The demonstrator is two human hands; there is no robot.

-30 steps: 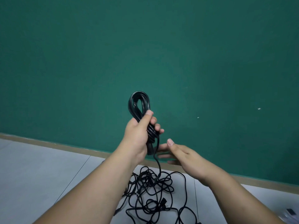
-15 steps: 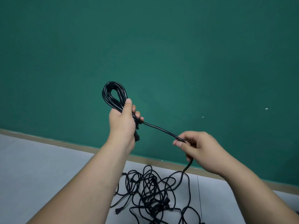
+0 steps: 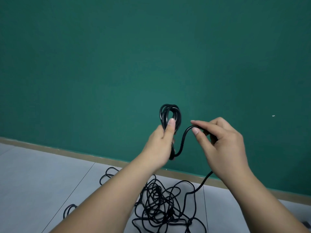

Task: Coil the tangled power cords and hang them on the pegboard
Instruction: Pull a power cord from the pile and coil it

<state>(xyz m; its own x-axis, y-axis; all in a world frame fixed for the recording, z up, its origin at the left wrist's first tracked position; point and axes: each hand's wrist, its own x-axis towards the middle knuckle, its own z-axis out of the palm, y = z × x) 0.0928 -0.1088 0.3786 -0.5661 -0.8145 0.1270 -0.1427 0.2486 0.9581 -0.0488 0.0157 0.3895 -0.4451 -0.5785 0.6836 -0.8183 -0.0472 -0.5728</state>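
Observation:
My left hand (image 3: 159,145) grips a coil of black power cord (image 3: 170,113), thumb pressed up along its loops, which stick out above the fist. A free strand leaves the bottom of the coil, curves up and passes into my right hand (image 3: 222,143), which pinches it between thumb and fingers just right of the coil. Below that hand the strand (image 3: 204,180) drops to a tangled heap of black cord (image 3: 161,204) on the pale floor. No pegboard is in view.
A plain green wall (image 3: 151,56) fills the background, with a tan skirting strip (image 3: 50,149) along its base. The floor (image 3: 33,174) is light grey tile. Smaller cord loops (image 3: 69,209) lie on the floor to the left of my forearm.
My right hand has brought the strand up and in toward the coil, forming a fresh loop. The left hand with the coil has shifted right and slightly lower.

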